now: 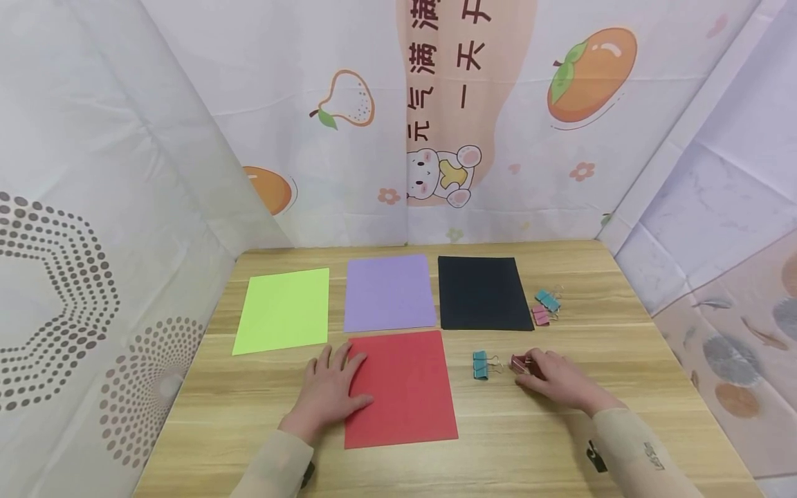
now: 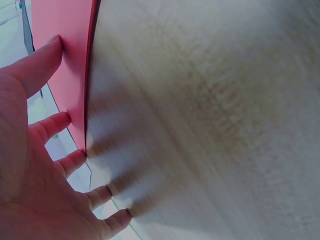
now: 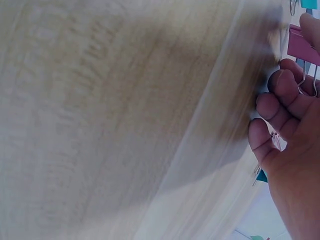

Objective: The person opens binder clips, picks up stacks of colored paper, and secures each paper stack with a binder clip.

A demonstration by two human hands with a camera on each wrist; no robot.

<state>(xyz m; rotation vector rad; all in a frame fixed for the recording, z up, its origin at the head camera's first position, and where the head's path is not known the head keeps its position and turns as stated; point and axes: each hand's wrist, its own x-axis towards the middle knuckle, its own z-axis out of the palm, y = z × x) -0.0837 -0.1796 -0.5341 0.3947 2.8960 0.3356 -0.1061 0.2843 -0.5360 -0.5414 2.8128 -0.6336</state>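
Head cam looked forward and down over most of the desk point(image 1: 473, 470), left hand point(image 1: 326, 391) and right hand point(image 1: 560, 380) included. Wrist cams sat way closer, tilted, palm side; left and head shared the red sheet point(image 1: 401, 387), right and head the pink clip point(image 3: 301, 47).

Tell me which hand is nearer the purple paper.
The left hand. It lies just on the near side of the purple paper, partly over the red paper; the right hand is farther away to the right, holding a pink clip.
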